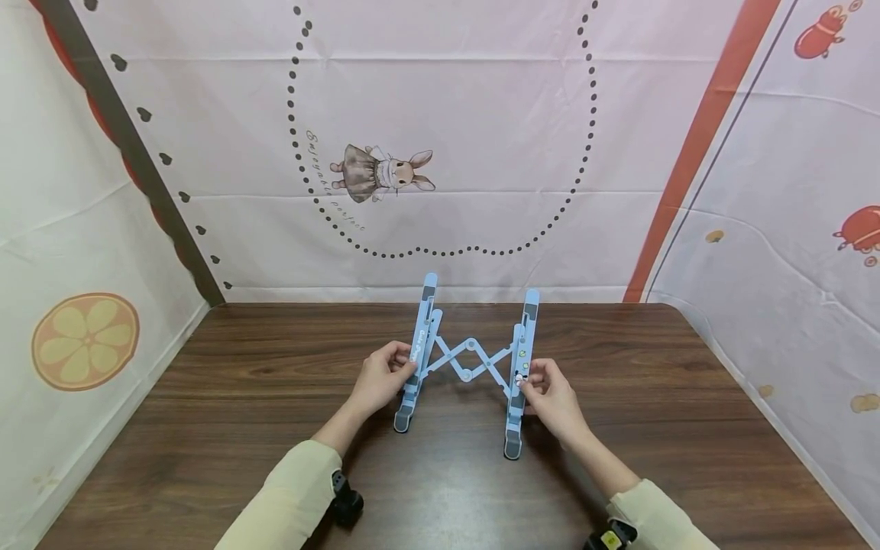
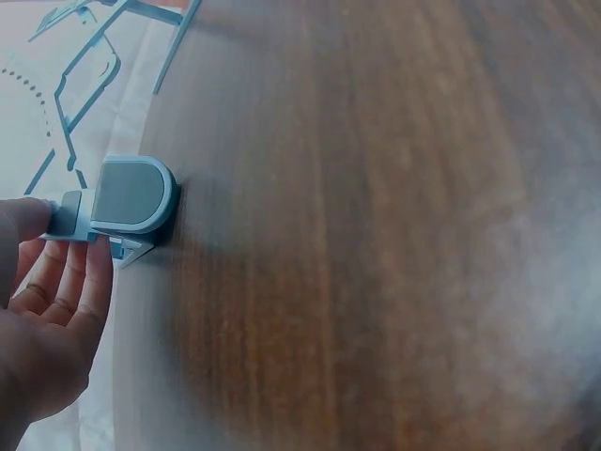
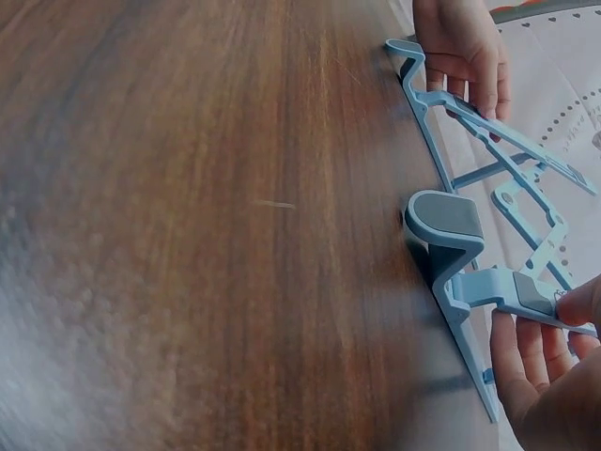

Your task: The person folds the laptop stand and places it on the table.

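Note:
A light blue folding laptop stand (image 1: 470, 344) stands unfolded on the table, its two long side arms joined by crossed links. Grey pads line the arms, and the front ends curl up into hooks. My left hand (image 1: 380, 376) pinches the left arm about midway, thumb on top and fingers beneath, as the left wrist view shows. On the other side my right hand (image 1: 555, 400) grips the right arm the same way, thumb near a small printed figure. In the right wrist view the stand's hooked front end (image 3: 445, 216) rises above the table, with both hands beyond it.
The dark wood-grain table (image 1: 440, 496) spreads around the stand. A pale printed cloth (image 1: 481, 137) with a rabbit figure hangs behind it, and more cloth covers both sides. Black wrist cameras (image 1: 346, 500) sit at the cuffs of the cream sleeves.

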`<state>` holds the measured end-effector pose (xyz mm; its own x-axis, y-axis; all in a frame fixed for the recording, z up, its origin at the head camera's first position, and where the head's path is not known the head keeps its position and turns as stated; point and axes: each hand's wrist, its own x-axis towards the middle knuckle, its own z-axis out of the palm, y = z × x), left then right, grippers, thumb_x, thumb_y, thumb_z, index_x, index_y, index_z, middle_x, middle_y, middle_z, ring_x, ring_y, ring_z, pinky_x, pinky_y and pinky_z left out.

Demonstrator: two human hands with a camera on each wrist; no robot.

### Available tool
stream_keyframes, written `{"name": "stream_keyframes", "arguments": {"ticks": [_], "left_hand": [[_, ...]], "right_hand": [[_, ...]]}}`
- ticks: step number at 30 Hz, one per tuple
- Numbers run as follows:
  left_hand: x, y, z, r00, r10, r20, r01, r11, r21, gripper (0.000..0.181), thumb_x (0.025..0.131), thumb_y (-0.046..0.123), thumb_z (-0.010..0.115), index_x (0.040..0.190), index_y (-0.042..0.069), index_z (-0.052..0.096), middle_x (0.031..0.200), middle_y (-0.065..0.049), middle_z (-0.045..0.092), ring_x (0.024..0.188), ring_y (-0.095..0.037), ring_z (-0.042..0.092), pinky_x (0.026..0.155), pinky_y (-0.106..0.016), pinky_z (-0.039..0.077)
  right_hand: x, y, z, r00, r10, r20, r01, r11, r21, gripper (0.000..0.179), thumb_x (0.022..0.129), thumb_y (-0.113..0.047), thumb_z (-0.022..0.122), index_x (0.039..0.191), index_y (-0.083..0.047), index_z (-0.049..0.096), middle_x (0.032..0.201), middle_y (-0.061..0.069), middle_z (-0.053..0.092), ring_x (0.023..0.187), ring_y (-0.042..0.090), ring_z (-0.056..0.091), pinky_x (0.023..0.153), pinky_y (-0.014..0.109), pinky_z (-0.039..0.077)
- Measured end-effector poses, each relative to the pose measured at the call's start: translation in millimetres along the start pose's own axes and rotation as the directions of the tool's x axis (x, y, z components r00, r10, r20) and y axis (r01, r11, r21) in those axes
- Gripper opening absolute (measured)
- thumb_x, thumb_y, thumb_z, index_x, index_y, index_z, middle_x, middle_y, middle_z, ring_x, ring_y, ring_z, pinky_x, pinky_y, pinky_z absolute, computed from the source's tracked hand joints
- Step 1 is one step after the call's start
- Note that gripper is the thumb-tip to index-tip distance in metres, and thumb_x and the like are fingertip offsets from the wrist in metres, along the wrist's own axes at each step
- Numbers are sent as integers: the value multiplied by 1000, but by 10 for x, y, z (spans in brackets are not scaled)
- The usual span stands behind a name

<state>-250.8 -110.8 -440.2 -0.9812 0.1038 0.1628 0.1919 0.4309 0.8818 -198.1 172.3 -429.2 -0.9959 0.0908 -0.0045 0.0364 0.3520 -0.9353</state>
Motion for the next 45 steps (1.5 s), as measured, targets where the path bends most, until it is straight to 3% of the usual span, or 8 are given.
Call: {"name": "stream_keyframes", "arguments": {"ticks": [18,28,45], "left_hand": [[-33,5,-65,998,-52,27,53,997,-52,21,84,8,61,106,6,61,87,-8,64,70,-16,62,55,-27,54],[-105,53,-137,997,-79,6,79,996,-29,21,84,7,62,105,4,61,86,-9,64,69,-16,62,54,-26,54],[-200,4,-256,992,-126,-11,125,991,-36,21,84,7,62,105,3,60,89,-10,62,72,-16,63,57,-27,55]], "right_hand": [[34,-28,29,1000,-4,-14,5,1000,15,30,86,-3,59,114,-8,49,93,14,59,74,19,59,60,33,56],[83,-44,66,1000,-16,-4,16,1000,-12,31,86,-6,61,114,-9,50,94,13,61,74,18,60,59,33,56],[165,-93,184,999,-49,9,50,998,-30,27,85,-7,62,111,-7,54,91,12,62,73,16,60,58,33,56]]}}
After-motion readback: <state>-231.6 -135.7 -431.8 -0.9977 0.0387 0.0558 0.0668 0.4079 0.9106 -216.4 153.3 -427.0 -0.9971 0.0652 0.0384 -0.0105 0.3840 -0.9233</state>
